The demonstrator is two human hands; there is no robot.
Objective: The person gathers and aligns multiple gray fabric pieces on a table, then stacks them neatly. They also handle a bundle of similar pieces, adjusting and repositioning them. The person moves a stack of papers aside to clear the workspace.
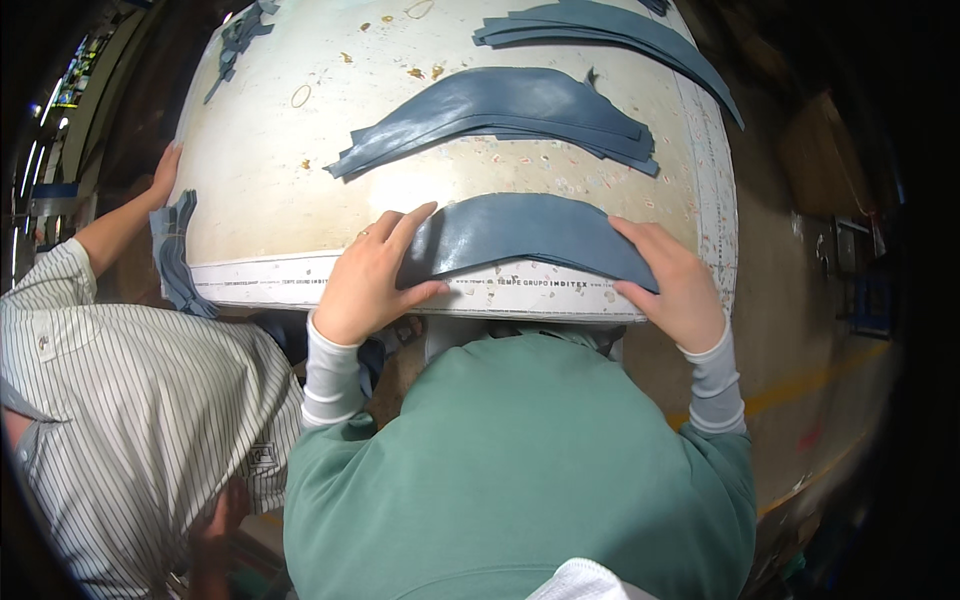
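Note:
A curved, glossy blue-grey strip of leather-like material [520, 230] lies along the near edge of the table. A doubled lower edge suggests more than one layer there. My left hand [362, 280] grips its left end, thumb at the lower edge and fingers over the upper side. At the right end my right hand [678, 285] holds it the same way, between thumb and fingers. Just beyond it rests a fanned stack of similar curved strips [500, 105], its layers slightly out of line.
The work table [270, 180] has a white sheet with printed lettering on its front edge. Another strip stack [600, 25] lies far right, narrow scraps [240, 45] far left. A bundle of strips [175, 250] hangs over the left corner, beside a co-worker in a striped shirt [150, 400].

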